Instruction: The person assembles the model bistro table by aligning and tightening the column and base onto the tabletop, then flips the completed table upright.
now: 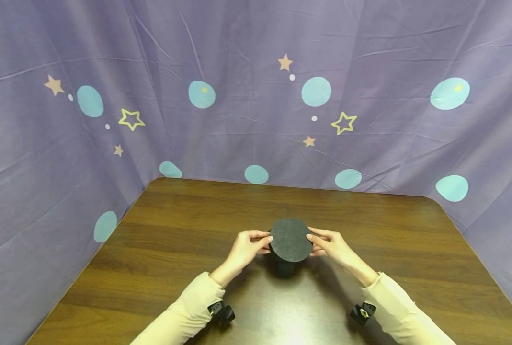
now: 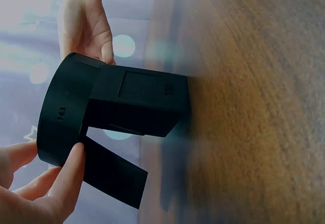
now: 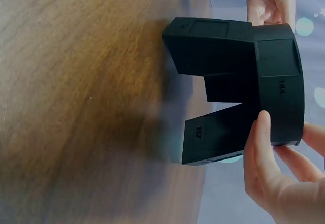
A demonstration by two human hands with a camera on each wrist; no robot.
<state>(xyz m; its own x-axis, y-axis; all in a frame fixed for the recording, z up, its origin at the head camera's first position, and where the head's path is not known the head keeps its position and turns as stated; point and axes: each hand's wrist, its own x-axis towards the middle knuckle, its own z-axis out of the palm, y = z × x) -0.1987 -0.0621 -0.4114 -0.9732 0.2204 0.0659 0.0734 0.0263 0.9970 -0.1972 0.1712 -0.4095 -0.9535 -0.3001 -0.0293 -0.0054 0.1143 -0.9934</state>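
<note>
Both hands hold a black round-topped block piece (image 1: pixel 291 239) with several blocky legs, like a small stool, near the middle of the table. At its left edge the left hand (image 1: pixel 244 249) pinches the disc, thumb at the top rim and fingers lower on its side. The right hand (image 1: pixel 333 247) grips the opposite edge in the same way. In the left wrist view the curved rim (image 2: pixel 63 112) bears the number 143, and one leg (image 2: pixel 147 92) points at the tabletop. The right wrist view shows 144 on the rim and 157 on a leg (image 3: pixel 218 135). Whether the legs touch the table, I cannot tell.
A brown wood-grain table (image 1: pixel 174 220) with rounded far corners lies beneath. Behind and beside it hangs a purple curtain (image 1: pixel 247 129) with stars and turquoise spots. A black wrist camera (image 1: pixel 221 312) sits under the left sleeve, another (image 1: pixel 362 313) under the right.
</note>
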